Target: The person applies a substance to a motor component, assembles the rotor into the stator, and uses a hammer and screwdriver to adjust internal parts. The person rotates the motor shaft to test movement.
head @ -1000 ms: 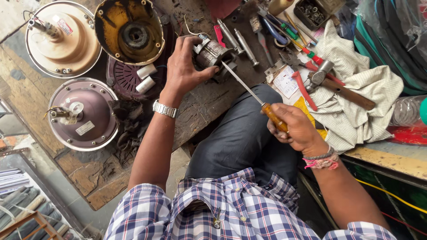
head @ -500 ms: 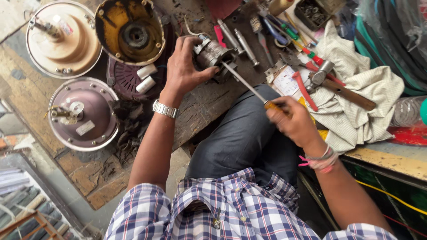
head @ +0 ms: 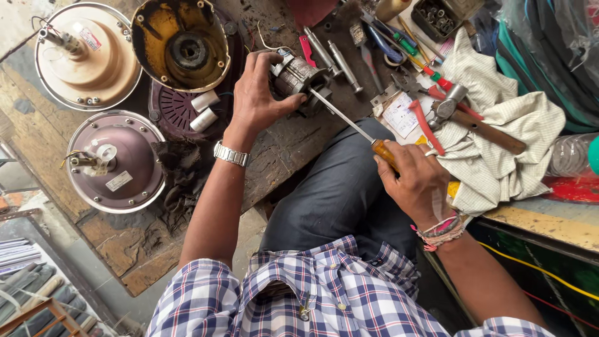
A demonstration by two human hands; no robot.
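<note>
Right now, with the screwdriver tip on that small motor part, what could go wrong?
1. The screwdriver points at the left hand that grips the small motor part; a slip could jab the thumb.
2. The part is braced only by that hand on the worn bench, so it could twist or roll under pressure.
3. The right hand holds the handle far back on a long shaft, so the tip may wander. Loose tools crowd close, including a hammer.

A repair workshop. Fan motor housings (head: 87,56) lie at ten o'clock on the worn table (head: 281,150). A hammer (head: 474,118) and pliers (head: 424,122) lie at two o'clock.
</note>
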